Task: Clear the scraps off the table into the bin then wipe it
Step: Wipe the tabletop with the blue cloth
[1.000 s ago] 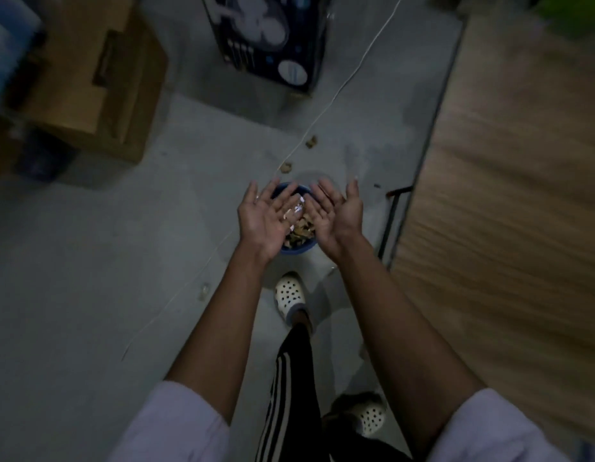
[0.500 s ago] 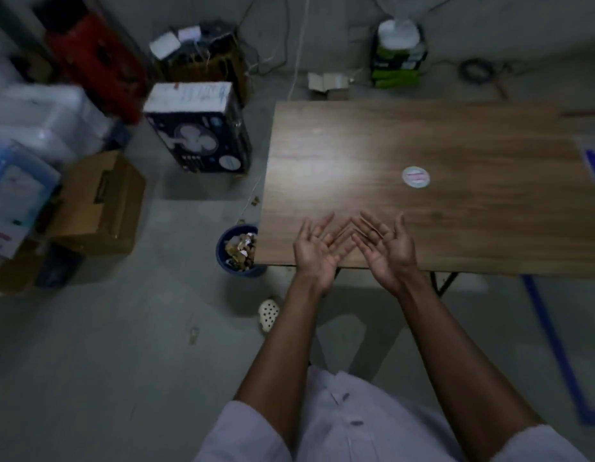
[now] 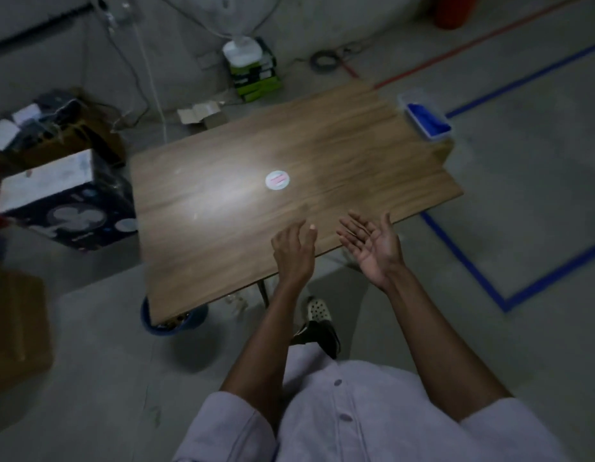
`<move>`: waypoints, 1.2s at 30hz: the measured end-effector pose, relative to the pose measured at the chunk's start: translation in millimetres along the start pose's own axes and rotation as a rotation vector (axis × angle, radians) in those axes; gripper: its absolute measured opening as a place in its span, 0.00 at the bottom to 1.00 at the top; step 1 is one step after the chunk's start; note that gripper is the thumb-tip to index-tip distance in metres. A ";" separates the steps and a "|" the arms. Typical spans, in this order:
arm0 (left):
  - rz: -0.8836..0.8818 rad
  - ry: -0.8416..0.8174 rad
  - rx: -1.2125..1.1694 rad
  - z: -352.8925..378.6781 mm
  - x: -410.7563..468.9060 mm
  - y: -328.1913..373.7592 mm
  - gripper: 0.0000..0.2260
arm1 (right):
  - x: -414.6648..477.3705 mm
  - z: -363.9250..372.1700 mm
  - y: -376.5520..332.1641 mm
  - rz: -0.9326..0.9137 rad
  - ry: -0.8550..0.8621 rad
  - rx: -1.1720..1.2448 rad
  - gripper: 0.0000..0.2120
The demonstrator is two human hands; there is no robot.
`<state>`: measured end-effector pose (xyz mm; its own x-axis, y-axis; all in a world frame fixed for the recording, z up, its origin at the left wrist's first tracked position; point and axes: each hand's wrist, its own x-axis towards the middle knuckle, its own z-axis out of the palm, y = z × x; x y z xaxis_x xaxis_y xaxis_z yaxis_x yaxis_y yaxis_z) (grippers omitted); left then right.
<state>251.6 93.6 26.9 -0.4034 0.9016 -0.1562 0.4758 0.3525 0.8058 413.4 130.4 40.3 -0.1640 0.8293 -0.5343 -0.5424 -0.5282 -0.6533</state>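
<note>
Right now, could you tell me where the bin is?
Head view, lower left: the bin sits on the floor, partly hidden under the table's near-left corner.

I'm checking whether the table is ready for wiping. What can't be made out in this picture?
Head view only.
Bin: mostly hidden under the table corner; contents barely show.
Round sticker: print too small and blurred to read.
White tub: blue contents blurred; cloth or not, unclear.
Whether the table is clean: dim light and glare leave that unclear.

Dark fan box (image 3: 66,208); green boxes (image 3: 256,75); blue tape lines (image 3: 556,275); cardboard carton (image 3: 16,331)
</note>
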 end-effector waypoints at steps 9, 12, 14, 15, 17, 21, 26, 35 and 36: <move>0.208 -0.088 0.209 96.8 100.6 78.7 0.30 | 85.2 -51.4 -86.4 -0.027 0.038 0.097 0.34; 0.244 -0.142 0.226 124.0 144.1 109.7 0.30 | 120.3 -50.5 -131.6 -0.056 0.074 0.069 0.33; 0.250 -0.162 0.225 139.5 168.0 123.6 0.28 | 141.5 -50.0 -156.4 -0.085 0.097 0.045 0.32; 0.244 -0.169 0.228 146.6 177.2 128.9 0.27 | 150.5 -49.3 -166.4 -0.090 0.103 0.027 0.31; 0.209 -0.194 0.235 160.7 190.0 136.6 0.24 | 164.3 -49.8 -181.6 -0.071 0.122 -0.014 0.31; 0.174 -0.260 0.252 187.7 207.6 150.4 0.26 | 193.8 -68.8 -202.3 -0.001 0.153 -0.090 0.28; 0.190 -0.303 0.316 244.6 239.4 183.2 0.35 | 250.4 -106.2 -243.9 -0.017 0.272 -0.201 0.21; -0.098 -0.405 0.090 399.9 326.6 267.6 0.14 | 401.1 -206.3 -349.2 0.034 0.409 -0.290 0.13; -0.115 -0.419 0.098 416.0 335.8 269.9 0.14 | 419.9 -215.6 -355.6 0.039 0.437 -0.329 0.11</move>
<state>569.6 595.8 -45.7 -0.1160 0.8717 -0.4760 0.5264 0.4604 0.7148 715.1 627.1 -67.4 0.2165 0.6918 -0.6888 -0.2447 -0.6446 -0.7243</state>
